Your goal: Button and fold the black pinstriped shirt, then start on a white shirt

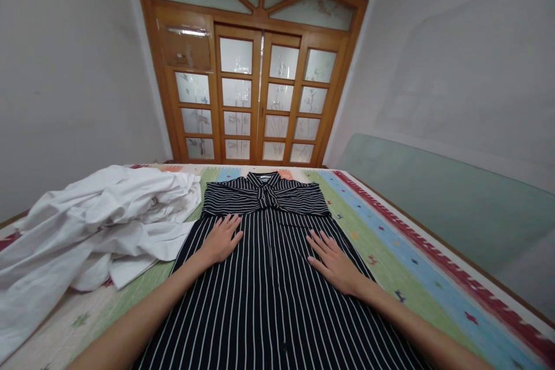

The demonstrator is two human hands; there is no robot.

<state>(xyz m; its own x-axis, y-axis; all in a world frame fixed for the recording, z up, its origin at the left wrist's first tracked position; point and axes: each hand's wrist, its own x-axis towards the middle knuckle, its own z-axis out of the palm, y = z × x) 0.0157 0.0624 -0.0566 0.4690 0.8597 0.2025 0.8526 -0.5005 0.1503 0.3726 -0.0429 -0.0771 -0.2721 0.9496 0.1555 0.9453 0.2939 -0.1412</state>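
Note:
A black shirt with white stripes [269, 277] lies spread flat, its collar [263, 178] at the far end. Both sleeves [229, 196] are folded inward across the upper part and meet at the middle below the collar. My left hand [222, 238] rests flat on the left side of the shirt, just below the folded sleeve, fingers apart. On the right side, my right hand [333, 261] lies palm down with spread fingers. Neither hand grips the cloth. The shirt's near end runs out of the bottom of the view.
A crumpled heap of white cloth [108, 214] lies to the left of the shirt. Beneath everything is a colourful patterned bed cover [390, 243]. A pale green panel [433, 196] stands along the right wall. Wooden doors with glass panes [260, 92] close off the far side.

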